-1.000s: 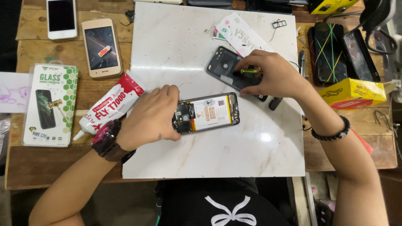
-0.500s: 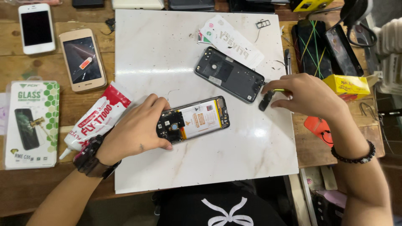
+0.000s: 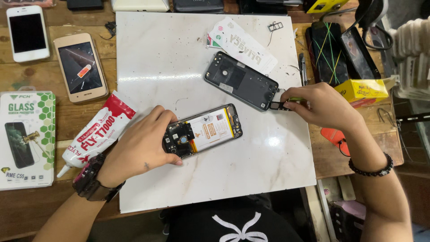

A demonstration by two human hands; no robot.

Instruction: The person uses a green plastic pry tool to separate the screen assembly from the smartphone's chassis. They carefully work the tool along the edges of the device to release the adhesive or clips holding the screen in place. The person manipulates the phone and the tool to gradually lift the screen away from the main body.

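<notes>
An opened phone (image 3: 204,131) lies face down on the white marble slab (image 3: 179,67), its battery and circuit board showing. My left hand (image 3: 141,145) holds its left end down, fingers around the camera end. My right hand (image 3: 324,107) is at the slab's right edge, pinching a small dark part (image 3: 278,106) and a thin tool with a green handle (image 3: 295,99). The dark back cover (image 3: 242,80) lies just beyond, its lower right corner next to that part.
A red and white glue tube (image 3: 96,130) lies left of my left hand. Two phones (image 3: 80,67) (image 3: 27,32) and a screen-protector box (image 3: 24,139) sit on the wooden bench at left. A card (image 3: 242,45), a rubber-banded phone (image 3: 331,51) and a yellow box (image 3: 360,89) are at right.
My right hand has moved off the back cover to the right edge of the slab, carrying the small dark part and tool. The left hand stays on the opened phone.
</notes>
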